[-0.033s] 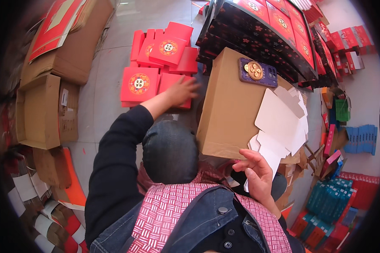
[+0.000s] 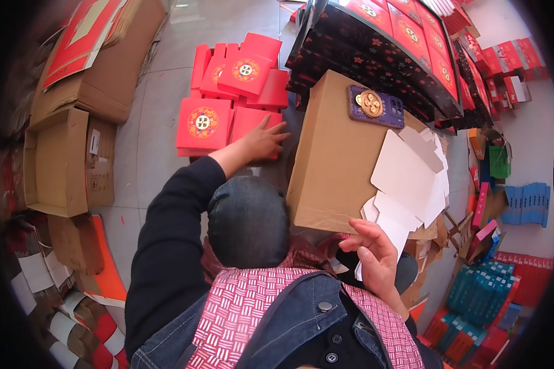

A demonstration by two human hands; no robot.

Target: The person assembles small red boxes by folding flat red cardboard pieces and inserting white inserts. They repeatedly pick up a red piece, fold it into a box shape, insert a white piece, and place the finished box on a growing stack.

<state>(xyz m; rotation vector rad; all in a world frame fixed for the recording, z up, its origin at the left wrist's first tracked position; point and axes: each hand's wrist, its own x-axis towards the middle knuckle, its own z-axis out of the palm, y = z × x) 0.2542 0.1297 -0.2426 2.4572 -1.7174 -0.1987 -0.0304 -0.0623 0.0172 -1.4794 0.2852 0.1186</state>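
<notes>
My left hand (image 2: 263, 141) is spread over a plain red box (image 2: 246, 118) at the front right of a pile on the floor; its fingers lie across the box's lower right part. Beside it sits a red box with a round floral emblem (image 2: 203, 123), and behind is another emblem box (image 2: 246, 71) lying tilted on the pile. My right hand (image 2: 378, 255) hovers palm inward, fingers slightly bent and apart, holding nothing. It is close to a stack of white die-cut card sheets (image 2: 406, 178) on a brown carton (image 2: 329, 154).
A phone in a purple case (image 2: 375, 106) lies on the carton. Behind it stands a black floral-patterned carton (image 2: 363, 61) full of red boxes. Cardboard cartons (image 2: 55, 166) line the left side. Teal packages (image 2: 480, 289) and a green basket (image 2: 500, 161) are at the right.
My left hand, blurred before, has come down slightly and now shows sharp with fingers spread on the red box. My right hand has stayed in place.
</notes>
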